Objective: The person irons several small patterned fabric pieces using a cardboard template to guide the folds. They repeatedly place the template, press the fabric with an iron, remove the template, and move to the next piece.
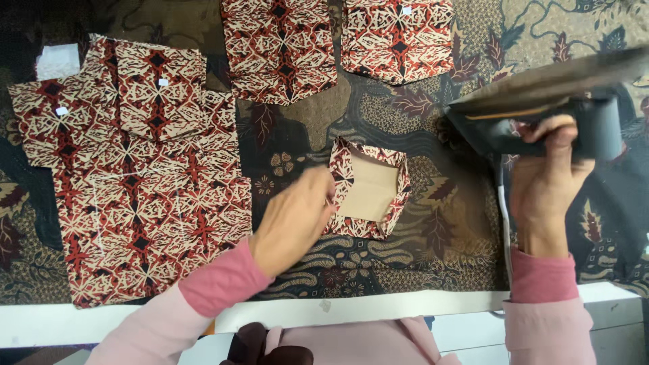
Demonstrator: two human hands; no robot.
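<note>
A: Pink sleeves (223, 280) nearest cam. Left hand (294, 220) flat, fingers loose, pinning left edge of pocket piece (368, 189), mid-table, edges folded over tan template. Nothing clamped.

B: Right hand (544, 179) closed round iron (541, 101) handle, raised, well apart from piece. Best to keep folds pinned, fingers off press path.

A: Surface: batik cover (433, 230), white table edge (378, 307). More cut pieces (142, 169) left + top. Room not visible.

Folded pocket piece (368, 189) between stacked panels (135, 182), iron (541, 101).
</note>
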